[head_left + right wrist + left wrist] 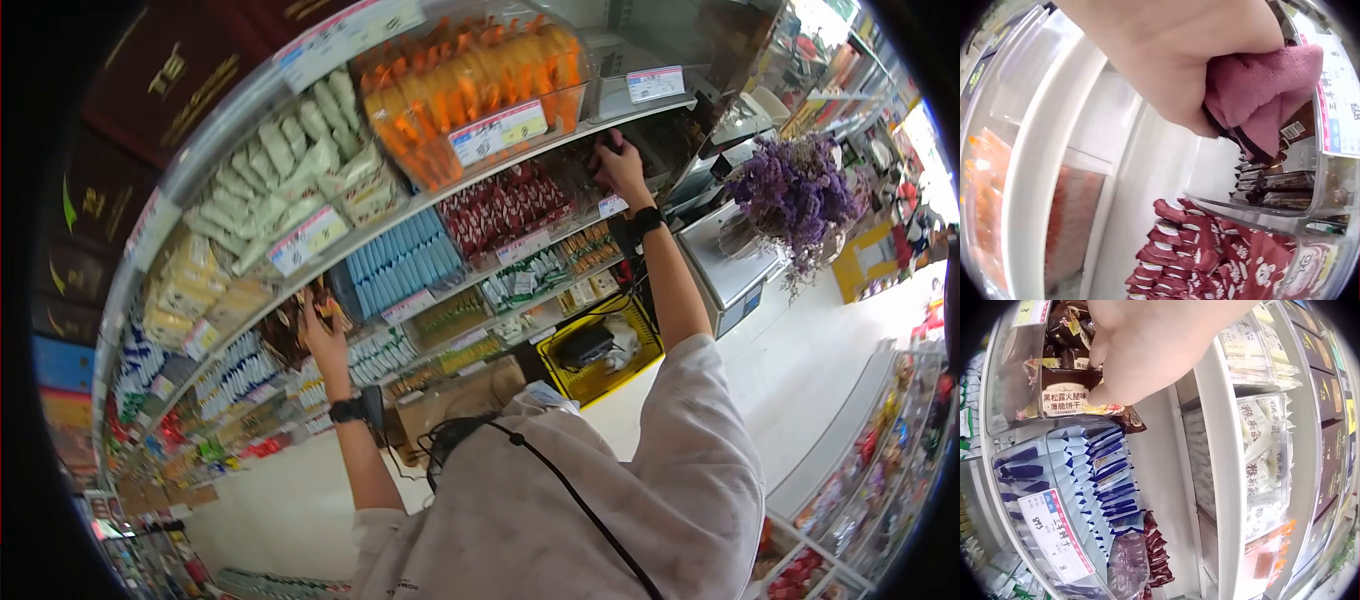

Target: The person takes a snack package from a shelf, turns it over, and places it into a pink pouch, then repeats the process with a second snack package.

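Note:
My left hand (325,345) reaches into a bin on the middle shelf and grips a brown biscuit packet (1063,400), its thumb tip at the printed front. More brown packets (1069,328) lie around its fingers, which are partly hidden. A bin of light-blue packets (1079,481) adjoins it. Farther right, my right hand (627,180) holds a bunched pink cloth (1266,87) over a clear bin with dark brown packets (1285,187). The cloth hangs between the hand and the bin's price label (1338,94). Dark red packets (1191,256) fill the neighbouring bin.
Above, the upper shelf carries orange packets (480,80) and pale green packets (290,150) in clear bins. A yellow basket (640,355) stands low in front of the shelves. Dried purple flowers (800,190) stand to the right by a counter (725,250).

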Motion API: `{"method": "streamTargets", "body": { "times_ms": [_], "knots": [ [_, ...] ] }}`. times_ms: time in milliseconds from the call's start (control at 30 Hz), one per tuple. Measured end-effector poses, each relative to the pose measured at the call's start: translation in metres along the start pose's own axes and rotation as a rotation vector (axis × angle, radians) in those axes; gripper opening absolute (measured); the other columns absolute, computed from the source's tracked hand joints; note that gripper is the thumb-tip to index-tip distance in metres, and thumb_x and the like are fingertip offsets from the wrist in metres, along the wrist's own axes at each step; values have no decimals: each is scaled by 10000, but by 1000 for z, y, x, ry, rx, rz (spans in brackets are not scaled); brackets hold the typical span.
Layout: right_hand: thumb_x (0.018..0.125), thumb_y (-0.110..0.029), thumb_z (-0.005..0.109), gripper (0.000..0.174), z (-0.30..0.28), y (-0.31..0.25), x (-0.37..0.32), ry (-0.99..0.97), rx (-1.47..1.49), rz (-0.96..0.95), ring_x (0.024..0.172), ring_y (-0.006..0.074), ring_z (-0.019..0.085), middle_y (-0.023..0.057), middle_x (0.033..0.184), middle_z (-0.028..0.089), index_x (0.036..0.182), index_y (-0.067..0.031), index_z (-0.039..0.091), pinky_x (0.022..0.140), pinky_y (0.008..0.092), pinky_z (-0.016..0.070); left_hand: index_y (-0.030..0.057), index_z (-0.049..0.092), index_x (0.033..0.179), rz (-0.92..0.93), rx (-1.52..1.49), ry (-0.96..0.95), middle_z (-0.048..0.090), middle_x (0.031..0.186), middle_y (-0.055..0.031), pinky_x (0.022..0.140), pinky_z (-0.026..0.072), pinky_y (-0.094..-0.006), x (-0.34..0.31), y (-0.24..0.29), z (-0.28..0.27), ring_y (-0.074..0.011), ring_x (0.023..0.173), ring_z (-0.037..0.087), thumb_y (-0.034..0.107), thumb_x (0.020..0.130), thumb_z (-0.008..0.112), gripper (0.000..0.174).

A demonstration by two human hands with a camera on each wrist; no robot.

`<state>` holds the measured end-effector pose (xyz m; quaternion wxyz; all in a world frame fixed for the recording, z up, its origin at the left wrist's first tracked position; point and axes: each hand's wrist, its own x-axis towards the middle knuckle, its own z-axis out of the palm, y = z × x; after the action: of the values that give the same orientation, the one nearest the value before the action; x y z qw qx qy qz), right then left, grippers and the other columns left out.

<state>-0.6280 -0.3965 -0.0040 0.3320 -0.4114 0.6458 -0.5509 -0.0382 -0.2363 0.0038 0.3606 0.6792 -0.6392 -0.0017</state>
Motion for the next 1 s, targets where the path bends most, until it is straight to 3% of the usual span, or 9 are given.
{"method": "streamTargets", "body": {
  "times_ms": [67,100,167,267,467,567,767,900,1000],
  "knots": [
    [812,-285,791,555,7,38,33,-65,-252,84,846,193,708,132,942,712,1244,27,636,735,340,562,164,348,1564,-73,31,-13,488,1429,-246,1064,463,-520,-2,-1,3,-419,1298,520,25,919,687,741],
    [794,-268,793,598,16,62,45,-45,-503,-109,764,219,722,154,949,722,1298,4,622,679,366,573,158,343,1565,-51,24,-20,480,1436,-244,1060,473,-505,-2,10,-2,-406,1296,526,20,919,687,745],
    [776,-253,783,609,23,70,50,-212,-645,-206,719,252,720,178,966,722,1315,-23,620,640,390,572,155,335,1568,-108,30,-34,485,1424,-241,1053,478,-508,-4,12,-2,-411,1286,531,41,920,693,749],
    [709,-285,791,538,25,27,27,-401,-610,76,966,349,723,213,1048,730,1157,-3,694,831,433,574,142,352,1559,-222,42,-43,500,1398,-241,1016,509,-503,-8,15,-4,-399,1259,555,80,917,708,737],
    [706,-238,775,548,28,25,35,-502,-743,-20,914,333,733,187,998,740,1234,-119,696,783,413,586,106,426,1511,-334,-133,-29,549,1340,-222,919,562,-424,-22,34,-16,-332,1191,603,114,923,710,653],
    [715,-223,799,560,33,40,49,-526,-741,72,825,286,733,157,949,741,1264,-185,693,716,386,582,96,447,1492,-335,-164,-30,567,1318,-206,907,557,-402,-29,40,-22,-305,1173,608,110,925,706,624],
    [747,-213,850,501,11,37,50,-502,-491,275,696,159,686,101,886,736,1229,-191,713,615,345,549,67,471,1464,-361,-339,-28,598,1271,-185,894,550,-369,-40,59,-43,-246,1140,621,128,938,696,576],
    [740,-227,845,428,16,60,64,-469,-551,219,658,186,699,106,814,737,1131,-85,746,613,326,562,67,484,1453,-375,-346,-24,611,1266,-179,885,550,-359,-43,74,-55,-240,1119,633,144,945,693,555],
    [746,-272,812,403,24,91,77,-291,-708,-113,646,248,722,103,778,743,1088,-65,759,642,331,579,70,499,1441,-373,-338,-26,628,1250,-167,874,547,-348,-45,77,-59,-232,1104,640,156,950,692,535]
  ]
}}
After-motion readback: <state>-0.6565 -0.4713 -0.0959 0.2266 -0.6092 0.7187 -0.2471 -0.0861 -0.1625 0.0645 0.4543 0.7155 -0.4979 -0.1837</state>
